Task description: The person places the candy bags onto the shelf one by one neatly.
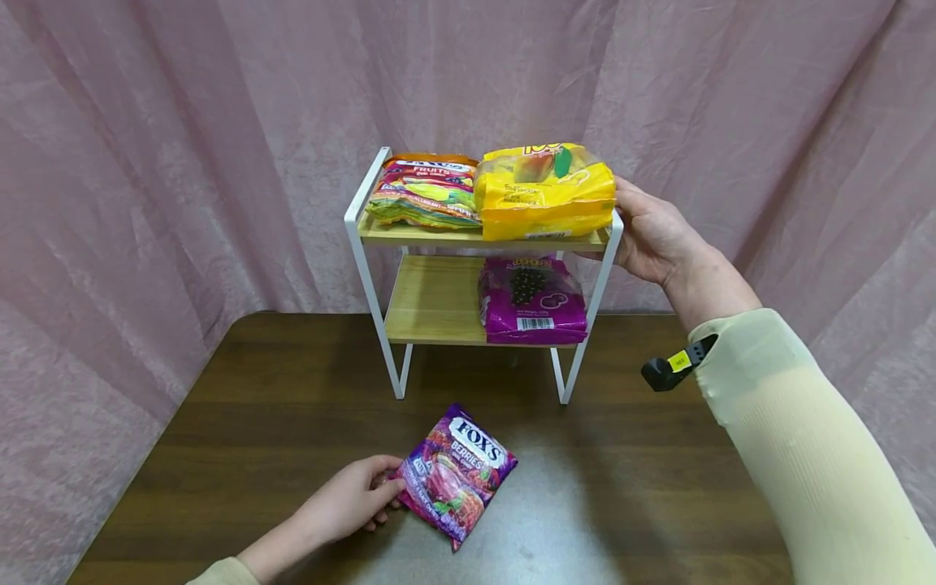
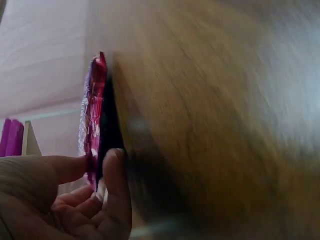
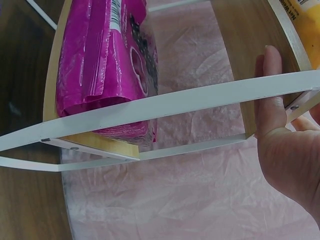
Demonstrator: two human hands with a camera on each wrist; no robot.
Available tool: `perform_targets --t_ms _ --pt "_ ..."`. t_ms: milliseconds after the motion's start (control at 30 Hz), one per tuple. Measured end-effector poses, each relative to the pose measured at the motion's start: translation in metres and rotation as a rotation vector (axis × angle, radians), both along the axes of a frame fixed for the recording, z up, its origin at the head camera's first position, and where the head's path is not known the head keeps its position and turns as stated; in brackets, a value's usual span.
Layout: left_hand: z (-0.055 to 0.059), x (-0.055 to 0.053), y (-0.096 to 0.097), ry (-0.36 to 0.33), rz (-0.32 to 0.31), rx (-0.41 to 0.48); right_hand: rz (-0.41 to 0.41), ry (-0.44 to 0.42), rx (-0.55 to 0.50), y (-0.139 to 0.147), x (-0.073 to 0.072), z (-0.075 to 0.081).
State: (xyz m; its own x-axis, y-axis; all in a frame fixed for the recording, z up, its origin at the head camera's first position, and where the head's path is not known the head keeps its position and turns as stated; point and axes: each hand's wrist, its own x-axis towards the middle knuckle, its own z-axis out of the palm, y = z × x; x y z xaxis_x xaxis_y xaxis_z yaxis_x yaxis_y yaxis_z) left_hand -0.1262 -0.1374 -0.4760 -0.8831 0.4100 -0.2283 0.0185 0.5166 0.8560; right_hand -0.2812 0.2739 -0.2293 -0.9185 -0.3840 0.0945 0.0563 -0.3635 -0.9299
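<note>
My left hand (image 1: 358, 497) pinches the left corner of a purple Fox's Berries candy bag (image 1: 459, 471), which lies at a slant just in front of a small two-tier shelf rack (image 1: 439, 301). The left wrist view shows that bag (image 2: 94, 115) edge-on between thumb and fingers, its far end close over the table. At the rack's upper right end, my right hand (image 1: 651, 231) grips the top shelf, beside a yellow candy bag (image 1: 548, 195). In the right wrist view a digit of the right hand (image 3: 290, 145) lies along the shelf's underside; the fingers above are partly hidden.
A Fox's Fruits bag (image 1: 427, 191) sits on the top shelf, left of the yellow one. On the lower shelf a magenta candy bag (image 1: 534, 305) stands at the right. The rack's white metal legs (image 1: 379, 317) rest on a brown wooden table (image 1: 292, 406), with a pink curtain (image 1: 292, 162) behind.
</note>
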Motion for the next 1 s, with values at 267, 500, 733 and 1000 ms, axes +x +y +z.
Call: perform_targets --t_ms 267,500,733,1000 --pt "0.015 0.006 0.008 0.488 -0.018 -0.648 -0.013 0.005 0.016 0.0 0.001 0.0" --pt "0.021 -0.005 0.012 0.844 -0.348 -0.592 -0.022 0.007 0.022 0.0 0.001 0.0" --pt "0.012 -0.008 0.021 0.862 -0.65 -0.554 -0.027 -0.003 0.013 -0.001 0.0 -0.001" --pt "0.004 -0.01 0.039 0.923 -0.751 -0.585 -0.008 0.002 -0.003 -0.001 0.0 0.0"
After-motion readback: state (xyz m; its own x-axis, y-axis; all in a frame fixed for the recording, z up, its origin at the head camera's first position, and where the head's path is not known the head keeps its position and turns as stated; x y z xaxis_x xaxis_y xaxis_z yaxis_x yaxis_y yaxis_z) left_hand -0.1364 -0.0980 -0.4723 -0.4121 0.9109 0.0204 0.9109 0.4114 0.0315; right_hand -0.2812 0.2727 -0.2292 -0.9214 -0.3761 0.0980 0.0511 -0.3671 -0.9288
